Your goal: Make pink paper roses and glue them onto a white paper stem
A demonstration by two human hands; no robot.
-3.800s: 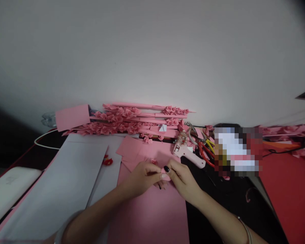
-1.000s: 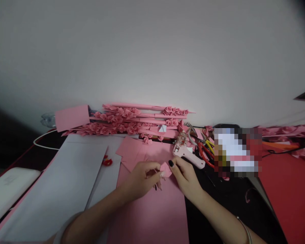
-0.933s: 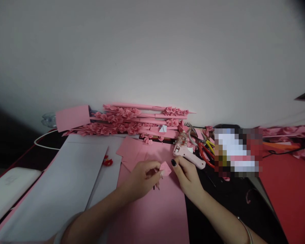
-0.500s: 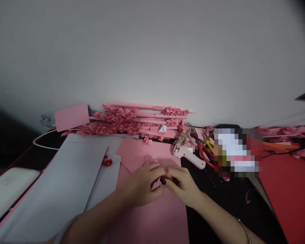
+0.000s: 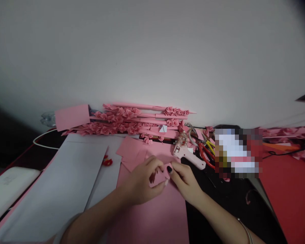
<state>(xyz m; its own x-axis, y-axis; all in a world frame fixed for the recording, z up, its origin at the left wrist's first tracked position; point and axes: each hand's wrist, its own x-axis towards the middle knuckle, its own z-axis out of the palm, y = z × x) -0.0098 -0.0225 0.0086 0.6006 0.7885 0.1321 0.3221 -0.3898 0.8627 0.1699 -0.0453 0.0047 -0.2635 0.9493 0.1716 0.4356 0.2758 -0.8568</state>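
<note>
Between my two hands is a small folded piece of pink paper [image 5: 167, 169], above a large pink sheet [image 5: 152, 220]. My right hand [image 5: 185, 181] pinches it on the right, the dark-nailed thumb lying on its face. On the left, my left hand [image 5: 144, 179] has its fingers curled around the paper's other side, thumb at the lower edge. Parts of the piece are hidden behind the fingers. Smaller pink sheets [image 5: 132, 150] lie just beyond my left hand.
Pink paper flower stems [image 5: 117, 127] line the wall. A glue gun [image 5: 190, 158] and red-handled pliers [image 5: 205, 156] lie right of centre. White sheets [image 5: 53, 183] and a white box-like object [image 5: 12, 186] are left; red paper [image 5: 292, 189] is right.
The fingertips have moved slightly apart, and the pink piece between them now shows more of its flat face. My right thumb has shifted up and to the right.
</note>
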